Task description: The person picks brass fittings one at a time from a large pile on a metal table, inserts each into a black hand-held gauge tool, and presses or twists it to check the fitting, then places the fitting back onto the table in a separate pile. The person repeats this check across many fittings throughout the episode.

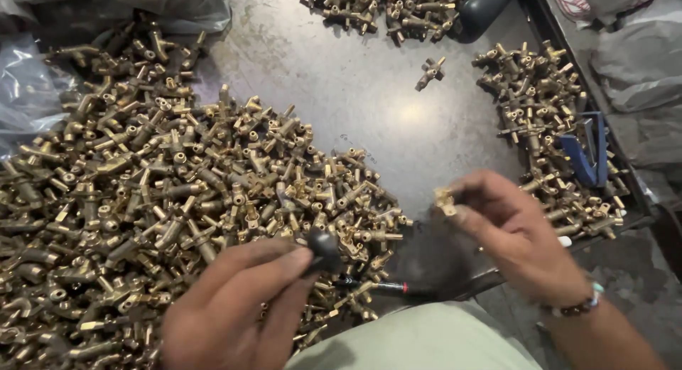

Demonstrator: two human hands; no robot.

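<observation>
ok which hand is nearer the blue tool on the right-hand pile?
Right. The right hand sits just left of and below the blue tool, holding a small brass fitting. The left hand is far off, at the big pile.

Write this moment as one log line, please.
left hand: pinches round black knob | right hand: pinches small brass valve fitting | big heap of brass fittings on grey metal table

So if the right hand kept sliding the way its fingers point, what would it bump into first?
The right hand, pinching a small brass fitting, points left and slightly up. Going straight on, it would probably meet the edge of the big pile of brass fittings first, though depth is hard to judge.
</observation>
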